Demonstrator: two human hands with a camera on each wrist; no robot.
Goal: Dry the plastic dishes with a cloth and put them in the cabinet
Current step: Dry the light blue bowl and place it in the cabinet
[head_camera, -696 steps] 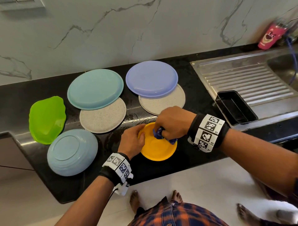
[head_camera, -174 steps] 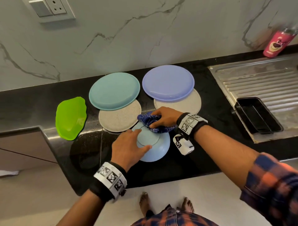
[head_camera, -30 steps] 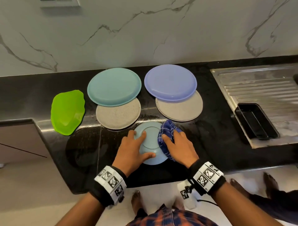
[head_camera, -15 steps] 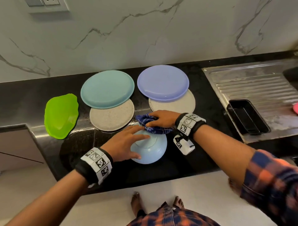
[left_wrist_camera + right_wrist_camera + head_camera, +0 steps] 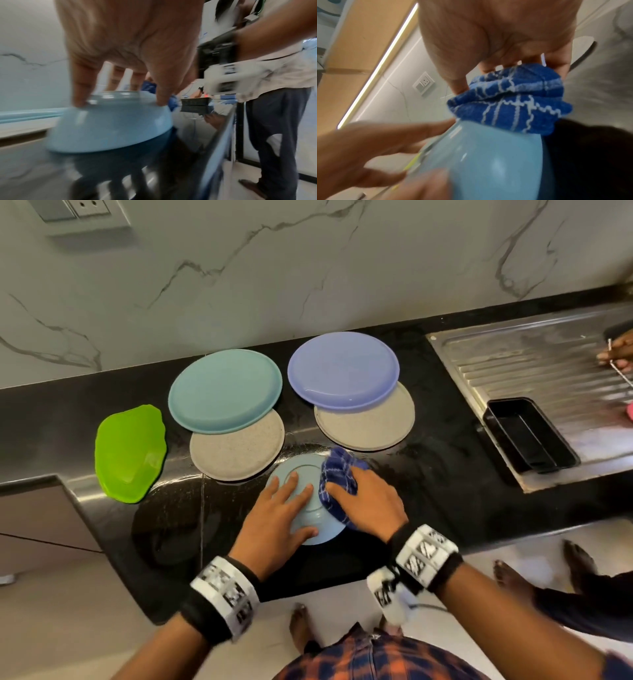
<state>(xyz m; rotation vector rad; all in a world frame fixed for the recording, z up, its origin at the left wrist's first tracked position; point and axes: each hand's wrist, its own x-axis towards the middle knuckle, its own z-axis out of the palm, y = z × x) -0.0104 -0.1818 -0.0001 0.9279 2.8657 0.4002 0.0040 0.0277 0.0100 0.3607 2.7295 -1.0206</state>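
- The pale blue plastic bowl [image 5: 306, 501] sits upside down on the black polished stone counter [image 5: 445, 446], near the counter's front edge and just in front of the two speckled grey round plates [image 5: 239, 450].
- The bowl's far rim lies close to the left speckled plate; whether they touch cannot be told.
- A teal round plastic plate [image 5: 224, 390] overlaps that left grey plate, and a lavender round plastic plate [image 5: 342, 369] overlaps the right grey plate [image 5: 370, 422].
- A lime green leaf-shaped dish [image 5: 130, 453] lies well apart to the left, by the counter's corner step.
- Bare counter shows to the left of the bowl and to its right, up to the steel drainboard [image 5: 534, 361], where a black rectangular tray [image 5: 529, 440] sits at the drainboard's near corner.
- The left hand [image 5: 279, 518] lies flat on the bowl's upturned base, fingers spread and straight, with the fingertips [image 5: 78, 98] pressing beside the foot ring, as the left wrist view shows.
- The right hand [image 5: 368, 501] is curled round a bunched blue checked cloth [image 5: 510, 100] and presses it against the bowl's right side.
- Both wrists come in from the front edge, side by side, the hands nearly touching over the bowl.
- Another person's hand [image 5: 616, 354] shows at the far right over the drainboard.
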